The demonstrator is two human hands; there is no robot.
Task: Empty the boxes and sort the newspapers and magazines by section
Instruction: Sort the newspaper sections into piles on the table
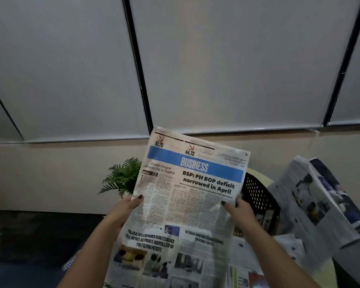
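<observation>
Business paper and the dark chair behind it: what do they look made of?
Business paper: thin matte newsprint; it bends softly, and shadows show through the sheet where both hands grip it. Chair: probably moulded plastic, dark, perforated with a regular grid of small holes; the dim light leaves its finish unclear.

I hold the Business newspaper [187,196] up before me, my left hand [129,206] on its left edge, my right hand [239,208] on its right; a plant [123,177] behind-left; a perforated chair [258,196] behind-right; more folded newspapers [312,202] to its right.
</observation>
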